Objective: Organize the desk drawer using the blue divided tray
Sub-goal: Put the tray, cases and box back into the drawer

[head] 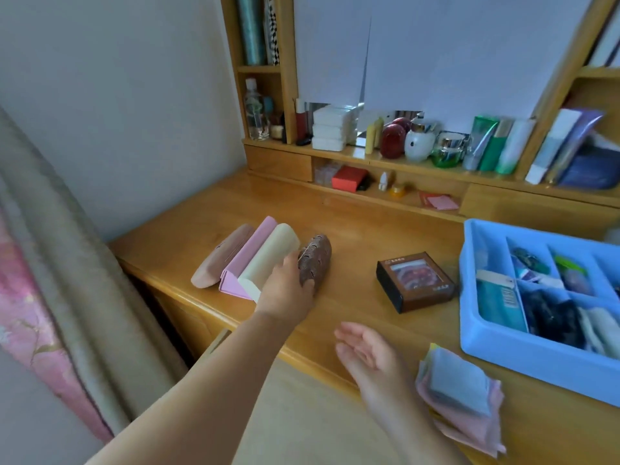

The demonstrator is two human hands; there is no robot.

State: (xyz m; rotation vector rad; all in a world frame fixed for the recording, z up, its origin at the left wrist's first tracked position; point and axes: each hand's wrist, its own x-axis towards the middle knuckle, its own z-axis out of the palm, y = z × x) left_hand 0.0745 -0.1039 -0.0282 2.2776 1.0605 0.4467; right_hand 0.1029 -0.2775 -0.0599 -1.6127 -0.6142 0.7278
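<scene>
At the centre left of the frame, four cases [248, 256] lie side by side on the desk [352, 229], not yet sorted; the left hand [285, 290] rests across the cream and brown ones, its grip unclear. Lower centre, the right hand [365, 354] hovers spread, holding nothing. A brown box [416, 281] carries print too small to read. At right, the blue tray [536, 360] sits on the desk, several compartments already filled, folded cloths [459, 397] beside it still outside. I judge the sorting partly done.
</scene>
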